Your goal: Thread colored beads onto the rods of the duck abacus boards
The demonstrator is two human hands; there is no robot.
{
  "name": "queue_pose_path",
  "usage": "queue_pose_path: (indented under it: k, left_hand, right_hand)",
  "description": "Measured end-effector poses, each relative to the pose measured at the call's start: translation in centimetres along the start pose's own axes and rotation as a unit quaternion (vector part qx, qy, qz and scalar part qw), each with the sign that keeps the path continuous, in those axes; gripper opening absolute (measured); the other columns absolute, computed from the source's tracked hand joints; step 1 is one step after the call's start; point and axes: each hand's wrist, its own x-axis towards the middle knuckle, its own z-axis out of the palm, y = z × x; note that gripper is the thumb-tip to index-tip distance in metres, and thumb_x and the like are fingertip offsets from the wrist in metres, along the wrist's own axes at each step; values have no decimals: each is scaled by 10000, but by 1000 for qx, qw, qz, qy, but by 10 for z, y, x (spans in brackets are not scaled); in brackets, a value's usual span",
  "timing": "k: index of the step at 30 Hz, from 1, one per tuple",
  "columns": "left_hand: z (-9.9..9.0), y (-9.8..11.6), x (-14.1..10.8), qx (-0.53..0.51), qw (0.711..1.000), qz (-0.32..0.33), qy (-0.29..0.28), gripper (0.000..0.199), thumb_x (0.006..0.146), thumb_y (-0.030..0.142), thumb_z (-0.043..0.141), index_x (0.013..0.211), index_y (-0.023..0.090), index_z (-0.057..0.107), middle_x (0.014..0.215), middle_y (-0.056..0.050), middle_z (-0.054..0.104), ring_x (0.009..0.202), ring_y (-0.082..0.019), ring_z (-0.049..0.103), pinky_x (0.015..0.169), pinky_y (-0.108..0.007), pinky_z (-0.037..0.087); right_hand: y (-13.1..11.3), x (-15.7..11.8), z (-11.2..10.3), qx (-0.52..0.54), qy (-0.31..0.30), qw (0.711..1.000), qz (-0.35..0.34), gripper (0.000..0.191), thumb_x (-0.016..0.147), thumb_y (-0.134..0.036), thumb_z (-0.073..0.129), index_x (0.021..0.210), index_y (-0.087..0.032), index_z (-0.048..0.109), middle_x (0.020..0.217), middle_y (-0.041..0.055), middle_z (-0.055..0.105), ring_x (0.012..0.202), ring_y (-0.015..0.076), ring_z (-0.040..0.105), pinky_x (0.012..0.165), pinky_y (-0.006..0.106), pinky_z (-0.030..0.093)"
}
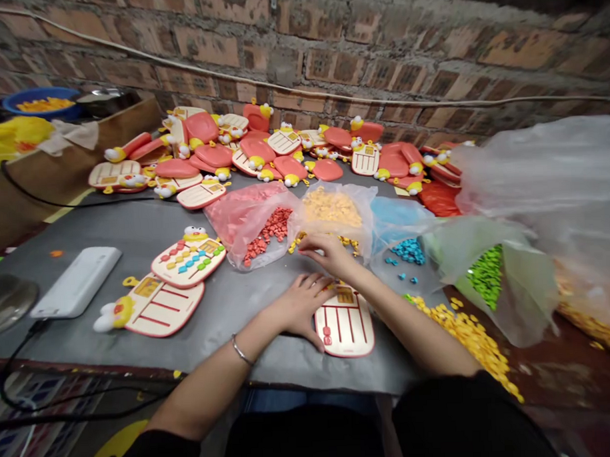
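My left hand [300, 305] flat on the board [346, 327], my right hand [328, 254] over yellow pieces [305, 240]

The left lies open, fingers spread, pressing the board's edge, which I judge keeps it from sliding on the table [223, 331]; red pegs [327, 336] sit low on the board. The right curls over the loose pieces at the far side; I cannot tell whether it grasps any. Open bags [332, 211] lie in a row, sorted by colour, probably to stay within my reach, with two more boards [188, 257] to the left.
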Motion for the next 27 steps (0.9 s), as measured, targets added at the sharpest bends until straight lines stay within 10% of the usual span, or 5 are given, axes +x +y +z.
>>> queue_pose_path:
  k: [5,9,18,27]
  left_hand:
    - [-1,2,-1,0,1000,-7,-18,1136,623,782,663,1508,193,264,1570,-167,237,1429,-402,175,1128,-540,137]
    - [-3,3,-1,-4,999,-16,-30,1168,592,791,676,1517,222,247,1582,-141,223,1438,-398,151,1134,-521,123]
    - [-11,12,3,30,997,-41,-58,1148,591,805,657,1507,227,276,1571,-147,258,1414,-414,205,1104,-578,117]
    - [-5,7,1,27,998,-34,-42,1160,587,813,650,1507,221,264,1570,-154,258,1418,-409,204,1104,-564,108]
  right_hand:
    - [-10,-96,-45,36,82,992,85,132,923,-278,579,935,-190,676,942,80,692,879,195,671,740,299,566]
    - [-7,-142,-41,-43,75,990,110,140,940,-238,544,905,-191,671,919,81,689,857,205,658,751,338,558]
    - [-1,-155,-16,-258,21,962,84,210,941,-167,523,774,-177,650,796,74,587,778,206,509,677,306,451]
    - [-10,-160,-35,-75,-28,989,127,73,919,-154,544,920,-170,616,820,48,625,746,176,560,678,275,439]
